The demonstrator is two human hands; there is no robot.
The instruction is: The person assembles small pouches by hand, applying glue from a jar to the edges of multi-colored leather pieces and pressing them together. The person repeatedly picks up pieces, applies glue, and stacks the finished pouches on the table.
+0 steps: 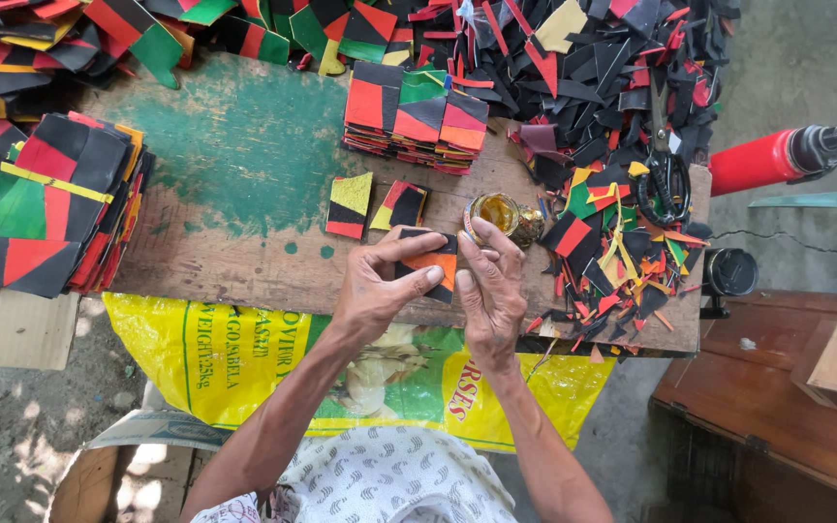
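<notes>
A neat stack of patchwork squares (417, 116) sits near the far edge of the surface (234, 165), scissors (664, 174) lie on black scraps (612, 68) at its far right corner, and a yellow sack (234, 358) hangs below its near edge. A red cylinder (762, 160) lies beyond the right edge.

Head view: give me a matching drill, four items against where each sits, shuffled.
Items:
1. scissors
2. jar
3. patch
4. red cylinder

Places:
A. held between both hands
B. off the board's right end
C. on the scrap pile at the right of the board
D. on the board, just beyond the right hand

Pairs: 1-C, 2-D, 3-A, 4-B. The left hand pinches the patch with thumb and fingers.
</notes>
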